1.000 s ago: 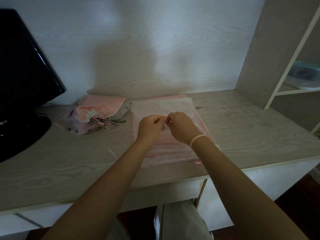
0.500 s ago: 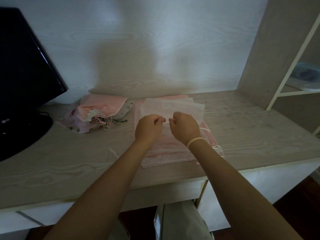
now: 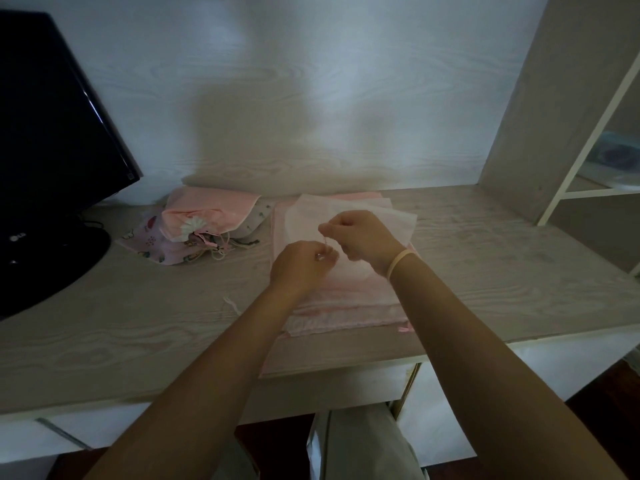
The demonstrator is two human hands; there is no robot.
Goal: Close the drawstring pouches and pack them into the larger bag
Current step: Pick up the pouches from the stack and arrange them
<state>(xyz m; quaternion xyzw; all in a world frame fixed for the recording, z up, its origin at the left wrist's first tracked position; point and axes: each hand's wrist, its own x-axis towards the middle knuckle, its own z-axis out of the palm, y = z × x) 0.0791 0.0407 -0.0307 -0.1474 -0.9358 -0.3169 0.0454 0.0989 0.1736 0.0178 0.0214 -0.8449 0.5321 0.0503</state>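
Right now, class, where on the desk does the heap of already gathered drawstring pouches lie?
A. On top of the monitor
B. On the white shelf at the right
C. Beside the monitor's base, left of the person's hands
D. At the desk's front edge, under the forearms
C: the heap of pouches sits between the monitor and the hands, on the desk.

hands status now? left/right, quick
Left hand: fingers curled, pinching the drawstring of the pale pouch.
Right hand: fingers curled, pinching the same drawstring higher up.
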